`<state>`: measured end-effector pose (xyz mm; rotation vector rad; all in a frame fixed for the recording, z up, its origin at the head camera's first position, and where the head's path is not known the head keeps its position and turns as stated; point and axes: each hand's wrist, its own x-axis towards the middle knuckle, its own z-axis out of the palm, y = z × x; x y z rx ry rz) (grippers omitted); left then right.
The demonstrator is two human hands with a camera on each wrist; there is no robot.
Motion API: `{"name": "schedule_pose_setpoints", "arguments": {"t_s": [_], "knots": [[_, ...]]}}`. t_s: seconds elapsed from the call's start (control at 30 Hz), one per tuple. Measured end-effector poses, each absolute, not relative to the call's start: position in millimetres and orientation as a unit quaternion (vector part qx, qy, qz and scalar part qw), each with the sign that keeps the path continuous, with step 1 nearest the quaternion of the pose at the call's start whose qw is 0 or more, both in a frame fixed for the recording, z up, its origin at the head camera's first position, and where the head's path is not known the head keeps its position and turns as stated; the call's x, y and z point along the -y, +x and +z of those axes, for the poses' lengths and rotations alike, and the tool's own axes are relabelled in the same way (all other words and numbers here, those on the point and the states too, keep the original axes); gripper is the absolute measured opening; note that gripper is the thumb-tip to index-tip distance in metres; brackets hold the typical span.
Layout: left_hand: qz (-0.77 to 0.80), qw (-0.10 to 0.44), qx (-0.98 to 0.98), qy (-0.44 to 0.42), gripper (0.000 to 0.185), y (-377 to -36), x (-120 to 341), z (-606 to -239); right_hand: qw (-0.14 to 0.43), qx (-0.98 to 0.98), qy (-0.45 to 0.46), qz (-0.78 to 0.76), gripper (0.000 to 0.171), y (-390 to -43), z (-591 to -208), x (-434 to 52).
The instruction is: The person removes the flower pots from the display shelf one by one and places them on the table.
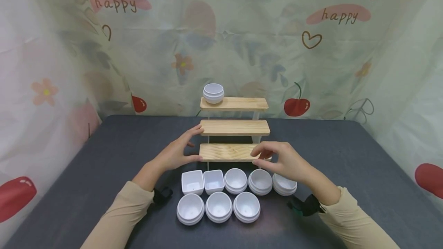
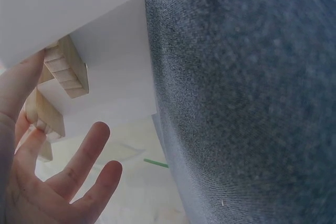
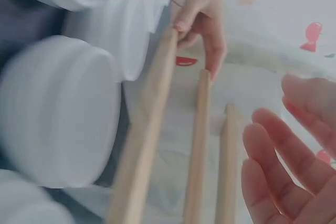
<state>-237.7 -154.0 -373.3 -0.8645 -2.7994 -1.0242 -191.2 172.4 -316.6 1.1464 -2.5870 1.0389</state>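
Observation:
A three-step wooden stand sits mid-table, with one white round bowl on the left of its top step. My left hand touches the stand's left side, thumb at the lowest step's end and fingers at the middle step's end; the left wrist view shows its fingers straight beside the wooden ends. My right hand hovers at the lowest step's right end with loosely bent fingers, apart from the steps in the right wrist view.
In front of the stand lie two square white dishes and several round white bowls in two rows. The dark grey tabletop extends on both sides. A printed curtain closes off the back and sides.

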Motion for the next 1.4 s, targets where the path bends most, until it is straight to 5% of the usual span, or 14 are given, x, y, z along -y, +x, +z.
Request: {"name": "schedule_pose_setpoints", "arguments": {"t_s": [0.53, 1.0, 1.4], "knots": [[-0.328, 0.028, 0.9, -0.286, 0.086, -238, 154, -372, 0.076, 0.862, 0.256, 0.43, 0.03, -270, -276, -121], [-0.328, 0.016, 0.903, -0.277, 0.086, -237, 153, -371, 0.064, 0.862, 0.185, 0.467, 0.048, -302, -273, -70], [-0.326, 0.02, 0.904, -0.278, 0.085, -238, 153, -373, 0.099, 0.872, 0.161, 0.452, 0.036, -307, -280, -57]]}}
